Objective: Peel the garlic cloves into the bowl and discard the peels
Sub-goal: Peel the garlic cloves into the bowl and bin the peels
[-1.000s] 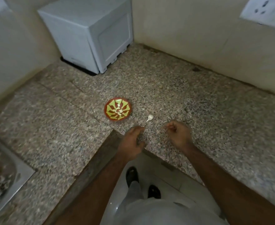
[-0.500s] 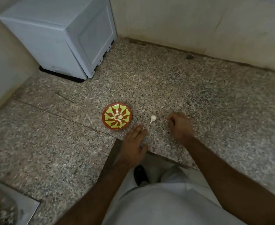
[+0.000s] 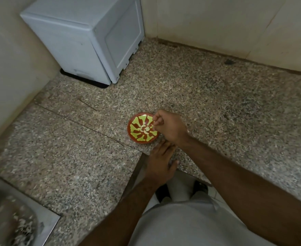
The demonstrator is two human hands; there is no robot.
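Note:
A small red bowl (image 3: 136,128) with a yellow-green pattern sits on the speckled granite counter (image 3: 75,157). Pale peeled garlic cloves (image 3: 145,130) lie in its middle. My right hand (image 3: 169,127) hovers over the bowl's right rim, fingertips pinched on a small pale garlic clove (image 3: 153,124). My left hand (image 3: 161,161) rests flat on the counter's front edge just below the bowl, fingers spread, holding nothing.
A white microwave (image 3: 85,38) stands at the back left against the tiled wall. A steel sink (image 3: 13,226) with pale scraps in it sits at the lower left. The counter's inner corner edge runs by my left hand, with my shoes (image 3: 164,192) on the floor below.
My right hand picked up the loose clove from the counter and moved left over the bowl. The left hand stayed by the counter edge. The camera tilted and came closer.

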